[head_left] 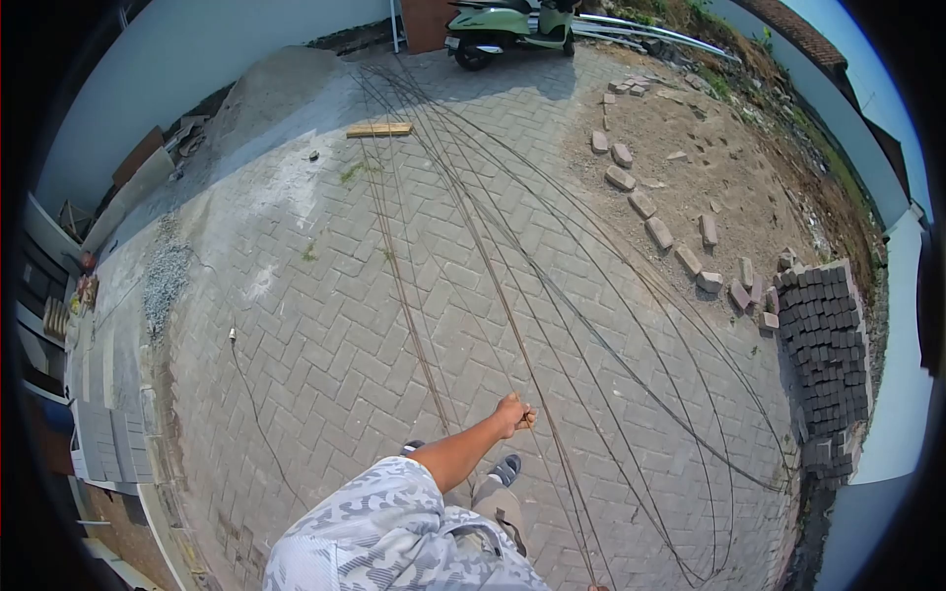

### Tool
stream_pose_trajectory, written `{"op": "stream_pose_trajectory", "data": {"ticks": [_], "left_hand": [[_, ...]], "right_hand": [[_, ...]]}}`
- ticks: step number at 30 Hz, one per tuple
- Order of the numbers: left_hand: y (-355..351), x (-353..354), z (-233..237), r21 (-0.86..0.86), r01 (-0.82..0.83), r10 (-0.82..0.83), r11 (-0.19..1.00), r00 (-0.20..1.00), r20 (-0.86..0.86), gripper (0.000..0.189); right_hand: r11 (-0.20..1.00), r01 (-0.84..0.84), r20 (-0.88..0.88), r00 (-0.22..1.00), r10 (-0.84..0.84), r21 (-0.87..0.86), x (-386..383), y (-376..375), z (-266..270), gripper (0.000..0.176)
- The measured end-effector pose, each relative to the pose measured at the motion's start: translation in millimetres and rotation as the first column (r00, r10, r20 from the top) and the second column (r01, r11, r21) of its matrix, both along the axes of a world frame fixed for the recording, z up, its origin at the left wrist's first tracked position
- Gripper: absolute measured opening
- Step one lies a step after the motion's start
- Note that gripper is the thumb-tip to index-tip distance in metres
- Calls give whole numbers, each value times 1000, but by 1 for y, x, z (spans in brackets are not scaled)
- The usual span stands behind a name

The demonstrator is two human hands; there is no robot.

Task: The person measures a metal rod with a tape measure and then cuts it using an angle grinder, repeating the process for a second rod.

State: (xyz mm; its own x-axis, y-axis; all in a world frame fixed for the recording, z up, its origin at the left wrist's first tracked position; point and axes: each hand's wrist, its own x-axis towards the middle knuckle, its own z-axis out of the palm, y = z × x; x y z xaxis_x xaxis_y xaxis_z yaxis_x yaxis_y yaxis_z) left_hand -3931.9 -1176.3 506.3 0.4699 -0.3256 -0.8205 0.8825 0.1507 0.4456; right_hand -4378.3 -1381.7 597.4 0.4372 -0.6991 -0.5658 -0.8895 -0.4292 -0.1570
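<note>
My left hand (512,416) is closed in a fist on a thin steel rod, just beside a bundle of long rods. My left arm reaches across in front of my body. At the bottom edge only a sliver of my right hand (598,588) shows, close to the near ends of the rods; its fingers are hidden. Long dark steel rods (488,261) run from the far end of the paving toward me, and several bend into loops at the right. A wooden plank (379,129) lies across the paving near their far part.
Grey block paving (325,364) covers the ground. To the right are a sand heap (729,158) edged with loose bricks and a stack of dark paving blocks (823,345). A green scooter (512,30) stands at the back. A cable (254,404) and gravel (164,286) lie left.
</note>
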Motion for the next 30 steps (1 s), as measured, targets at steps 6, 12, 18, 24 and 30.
{"op": "stream_pose_trajectory", "data": {"ticks": [6, 12, 18, 24, 30], "left_hand": [[-34, -6, 59, -251, 7, 26, 968, 991, 130, 61], [-9, -50, -31, 523, 456, -545, 721, 838, 21, 70], [96, -21, -9, 710, 533, -838, 459, 526, 146, 61], [271, 5, 2, 771, 262, -579, 580, 799, 164, 52], [383, -48, 74, 802, 240, -400, 547, 917, -2, 57]], "right_hand": [[999, -45, -49, 998, 44, -29, -29, -41, -9, 22], [992, -115, -79, 991, 110, -60, -47, -69, -26, 22], [959, -261, -89, 964, 252, -108, -59, -100, -76, 22], [897, -413, -104, 910, 401, -158, -85, -134, -138, 23], [985, -163, -239, 960, 144, -59, -57, -144, -124, 29]]}}
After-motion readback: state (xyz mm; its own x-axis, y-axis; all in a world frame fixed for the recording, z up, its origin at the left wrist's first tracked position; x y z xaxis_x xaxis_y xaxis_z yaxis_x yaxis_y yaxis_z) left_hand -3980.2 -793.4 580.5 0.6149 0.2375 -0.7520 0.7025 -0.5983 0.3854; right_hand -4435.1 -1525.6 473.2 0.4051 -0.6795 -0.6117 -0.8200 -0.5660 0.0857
